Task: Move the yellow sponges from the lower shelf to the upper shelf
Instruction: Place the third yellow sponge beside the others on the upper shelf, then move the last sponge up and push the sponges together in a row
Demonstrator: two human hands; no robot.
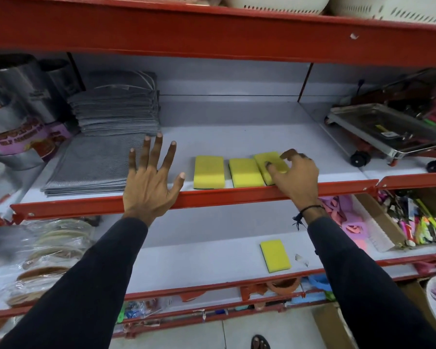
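Three yellow sponges with green undersides are on the upper shelf (pixel 237 127). The left sponge (pixel 209 172) and the middle sponge (pixel 246 175) lie flat near the front edge. The right sponge (pixel 271 164) is tilted, leaning on the middle one, with my right hand (pixel 296 176) gripping it between thumb and fingers. My left hand (pixel 150 181) hovers open with fingers spread over the shelf's red front rail, left of the sponges. One more yellow sponge (pixel 275 255) lies flat on the lower shelf (pixel 199 258).
A stack of grey mesh cloths (pixel 111 112) and flat grey sheets (pixel 91 167) fill the upper shelf's left side, beside foil tape rolls (pixel 18 102). A steel tray (pixel 388 127) stands at right. Bagged items (pixel 43 258) and a box of pens (pixel 418 222) flank the lower shelf.
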